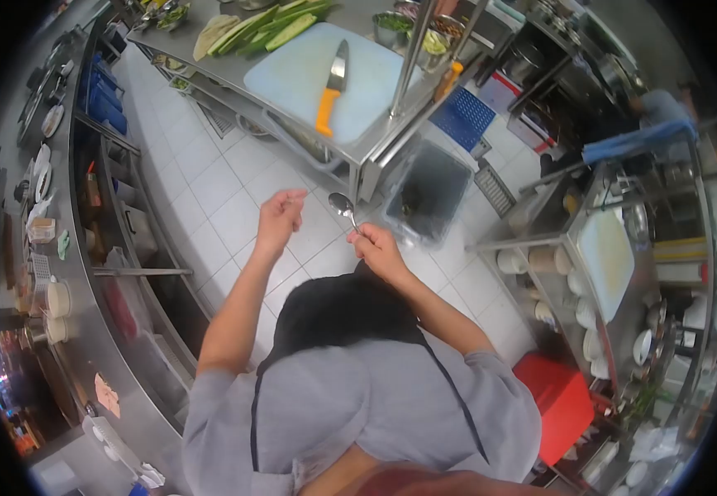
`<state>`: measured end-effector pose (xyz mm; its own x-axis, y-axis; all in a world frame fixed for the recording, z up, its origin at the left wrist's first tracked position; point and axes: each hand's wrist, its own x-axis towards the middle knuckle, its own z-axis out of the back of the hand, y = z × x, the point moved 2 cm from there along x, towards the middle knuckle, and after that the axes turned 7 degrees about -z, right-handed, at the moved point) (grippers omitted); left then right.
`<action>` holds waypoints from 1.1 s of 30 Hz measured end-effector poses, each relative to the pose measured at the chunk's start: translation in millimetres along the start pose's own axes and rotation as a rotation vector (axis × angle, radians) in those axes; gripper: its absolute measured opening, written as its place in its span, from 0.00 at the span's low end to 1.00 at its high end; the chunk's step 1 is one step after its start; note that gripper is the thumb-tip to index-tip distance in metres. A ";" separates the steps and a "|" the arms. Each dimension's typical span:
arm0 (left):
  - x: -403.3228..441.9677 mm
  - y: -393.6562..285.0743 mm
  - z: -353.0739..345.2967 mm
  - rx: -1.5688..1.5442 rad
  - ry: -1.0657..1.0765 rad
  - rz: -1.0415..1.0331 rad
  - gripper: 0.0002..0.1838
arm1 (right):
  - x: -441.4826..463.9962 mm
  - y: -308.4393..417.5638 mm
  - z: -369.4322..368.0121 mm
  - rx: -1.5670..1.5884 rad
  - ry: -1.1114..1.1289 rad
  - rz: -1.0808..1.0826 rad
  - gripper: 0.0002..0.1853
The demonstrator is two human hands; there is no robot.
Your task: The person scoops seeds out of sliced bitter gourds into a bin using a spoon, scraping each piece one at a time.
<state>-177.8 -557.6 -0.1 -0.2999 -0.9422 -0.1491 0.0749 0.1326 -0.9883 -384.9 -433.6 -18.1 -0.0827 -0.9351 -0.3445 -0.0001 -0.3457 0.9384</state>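
My right hand (379, 249) is closed around the handle of a metal spoon (342, 204), whose bowl points away from me, up and to the left. To the left of the spoon, my left hand (281, 221) is raised in the air with loosely bent fingers and nothing visible in it. Both hands are in front of the black apron, over the tiled floor. Beyond them, a knife (333, 89) with an orange handle lies on a pale cutting board (278, 76). Long cut green vegetables (269, 29) lie beside the board on the steel table.
A clear plastic tub (430, 193) is on the floor beside the table's corner. Steel counters with shelves run along my left. On the right stands a rack (577, 240) with stacked bowls and another cutting board (606, 260), near a red bin-like object (550, 405).
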 end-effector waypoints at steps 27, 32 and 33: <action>519.9 -72.3 60.8 1.294 -0.151 -0.378 0.24 | 91.0 61.7 10.5 -0.024 -0.508 -0.246 0.12; 554.4 -65.4 74.4 1.134 0.036 -0.425 0.33 | 110.8 72.6 5.9 -0.051 -0.510 -0.244 0.12; 554.6 -65.1 75.6 1.098 0.038 -0.454 0.32 | 114.6 71.7 6.3 -0.067 -0.503 -0.228 0.12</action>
<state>-277.1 -1112.1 -16.1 -0.5362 -0.8228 0.1884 0.7241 -0.5631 -0.3983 -400.6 -565.1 9.9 -0.5538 -0.6891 -0.4674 -0.0116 -0.5549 0.8319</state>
